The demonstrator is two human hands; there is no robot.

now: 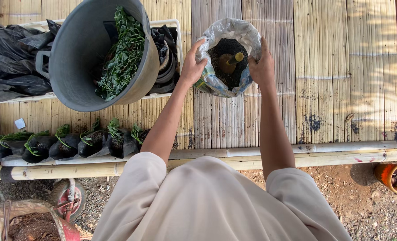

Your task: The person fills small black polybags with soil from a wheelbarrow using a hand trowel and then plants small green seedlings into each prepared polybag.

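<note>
- Bamboo-slat platform (341,67) seen from above, outdoors, patchy sunlight on the right side; bamboo poles (296,154) run along its near edge, gravel ground below.
- Soil sack (216,82) sits on the slats near the top centre: clear-grey plastic woven bag, mouth rolled open, dark soil inside.
- Bamboo-coloured handle (230,61) sticks up out of the soil, tilted toward the right; what is on its buried end can't be made out.
- Left hand (192,67) grips the sack's left rim, fingers curled over the plastic edge, thumb on the outside.
- Right hand (262,67) grips the right rim, index finger pointing up along the edge, remaining fingers wrapped on the plastic.
- Both arms bare, sleeves of a beige shirt (216,205) fill the bottom centre.
- Grey tub (73,58) just left of the sack, tipped on its side, holds green leafy cuttings (122,53); it lies on a white tray (171,22) stuffed with black plastic bags (15,49).
- Row of small black seedling bags (64,145), each with a green sprig, lines the near-left edge of the platform, well apart from the sack.
- Wheelbarrow (33,221) with reddish soil at bottom left on the ground.
- Orange pot (394,176) on the ground at bottom right.
</note>
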